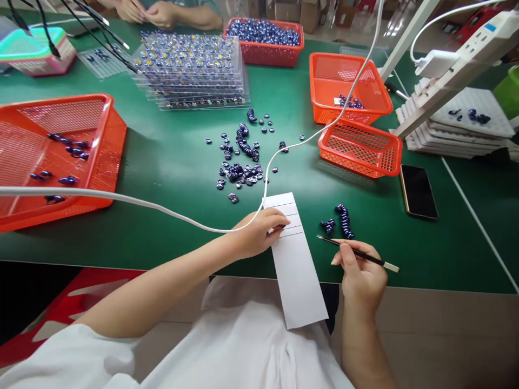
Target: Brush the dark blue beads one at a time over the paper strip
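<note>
No readable text or numbers.

Shines glossy, almost metallic, on the dark blue pieces [243, 174]; looks matt and papery on the white strip [302, 286], like shiny plastic on the orange baskets [108, 154].

Green table [170, 140] bears dark pieces [240, 173], baskets [115, 143], 1 phone [419, 192].

White cable [101, 194] obstructs passage above left hand [258, 231].
</note>
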A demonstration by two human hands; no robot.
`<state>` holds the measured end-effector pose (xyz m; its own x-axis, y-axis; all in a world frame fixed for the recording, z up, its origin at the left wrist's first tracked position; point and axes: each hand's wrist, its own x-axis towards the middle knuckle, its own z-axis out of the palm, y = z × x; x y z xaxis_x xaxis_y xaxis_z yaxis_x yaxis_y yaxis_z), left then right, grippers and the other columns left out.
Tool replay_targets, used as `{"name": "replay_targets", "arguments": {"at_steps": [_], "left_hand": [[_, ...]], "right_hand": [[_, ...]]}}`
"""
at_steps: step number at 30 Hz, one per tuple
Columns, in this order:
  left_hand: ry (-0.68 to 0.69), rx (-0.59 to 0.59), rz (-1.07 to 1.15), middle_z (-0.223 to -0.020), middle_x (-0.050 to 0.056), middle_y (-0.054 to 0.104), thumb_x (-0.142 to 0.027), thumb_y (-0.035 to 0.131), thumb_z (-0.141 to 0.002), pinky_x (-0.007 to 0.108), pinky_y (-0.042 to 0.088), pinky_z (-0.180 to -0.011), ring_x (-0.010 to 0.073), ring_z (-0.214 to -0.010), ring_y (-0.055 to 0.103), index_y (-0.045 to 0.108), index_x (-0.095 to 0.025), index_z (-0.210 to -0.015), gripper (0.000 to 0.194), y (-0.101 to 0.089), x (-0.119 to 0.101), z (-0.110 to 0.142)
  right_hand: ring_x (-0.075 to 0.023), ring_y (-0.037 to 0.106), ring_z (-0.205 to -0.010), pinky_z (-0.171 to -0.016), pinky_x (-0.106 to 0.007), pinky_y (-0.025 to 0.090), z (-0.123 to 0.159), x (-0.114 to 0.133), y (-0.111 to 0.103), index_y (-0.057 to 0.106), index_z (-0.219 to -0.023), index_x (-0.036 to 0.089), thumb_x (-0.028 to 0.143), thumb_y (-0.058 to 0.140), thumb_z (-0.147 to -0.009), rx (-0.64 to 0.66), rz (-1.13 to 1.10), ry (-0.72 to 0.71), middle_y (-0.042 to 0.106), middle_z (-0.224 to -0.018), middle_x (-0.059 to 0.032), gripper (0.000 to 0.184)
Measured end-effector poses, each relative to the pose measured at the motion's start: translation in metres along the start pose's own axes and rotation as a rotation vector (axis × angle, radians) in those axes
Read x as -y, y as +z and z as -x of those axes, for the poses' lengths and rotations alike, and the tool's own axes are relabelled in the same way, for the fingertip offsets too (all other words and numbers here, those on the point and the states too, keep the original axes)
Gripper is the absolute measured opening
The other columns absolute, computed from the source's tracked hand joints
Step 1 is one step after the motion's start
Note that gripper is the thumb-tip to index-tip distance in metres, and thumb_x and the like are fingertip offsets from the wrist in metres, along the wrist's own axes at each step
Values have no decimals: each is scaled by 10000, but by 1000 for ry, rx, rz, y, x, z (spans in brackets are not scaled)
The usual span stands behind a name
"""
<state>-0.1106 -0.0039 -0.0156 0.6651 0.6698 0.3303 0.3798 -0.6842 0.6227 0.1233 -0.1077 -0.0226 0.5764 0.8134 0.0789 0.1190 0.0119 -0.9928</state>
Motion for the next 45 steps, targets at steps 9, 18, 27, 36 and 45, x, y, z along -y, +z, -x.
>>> {"name": "replay_targets", "arguments": {"at_steps": [9, 18, 27, 36, 45], "left_hand": [[105, 81, -138, -1091, 128, 655, -89, 476, -962, 323, 557, -781, 204, -932, 615, 708, -166, -1095, 278, -13, 8, 44], [155, 113, -272, -1057, 125, 634, -109, 465, -976, 324, 530, -754, 206, -874, 571, 717, -175, -1090, 284, -13, 5, 41], [150, 131, -291, -1036, 119, 632, -108, 468, -966, 329, 519, -738, 210, -857, 562, 720, -176, -1040, 271, -12, 2, 39], [139, 107, -274, -1038, 131, 640, -107, 465, -964, 336, 531, -738, 215, -853, 567, 719, -172, -1060, 280, -11, 3, 40], [-156, -54, 152, -1002, 83, 723, -127, 555, -925, 292, 580, -798, 165, -876, 679, 671, -167, -1121, 231, -8, 2, 42]], "right_hand": [[-136, 660, -568, -566, -238, 537, 2, 20, 41, 705, -904, 213, 406, 713, -870, 452, 225, 102, 668, -614, 23, 196], [-133, 642, -549, -552, -241, 527, 0, 12, 47, 702, -887, 205, 436, 740, -833, 421, 281, 151, 684, -652, 6, 240], [-129, 627, -514, -499, -232, 509, -1, 15, 49, 708, -882, 195, 422, 738, -834, 436, 307, 128, 668, -621, 13, 234], [-108, 581, -456, -458, -227, 485, 1, 12, 46, 708, -867, 189, 380, 750, -843, 421, 208, 83, 651, -587, 23, 197], [-110, 598, -493, -486, -229, 475, 4, 7, 29, 723, -858, 184, 331, 755, -852, 281, 61, 77, 668, -587, 11, 150]]}}
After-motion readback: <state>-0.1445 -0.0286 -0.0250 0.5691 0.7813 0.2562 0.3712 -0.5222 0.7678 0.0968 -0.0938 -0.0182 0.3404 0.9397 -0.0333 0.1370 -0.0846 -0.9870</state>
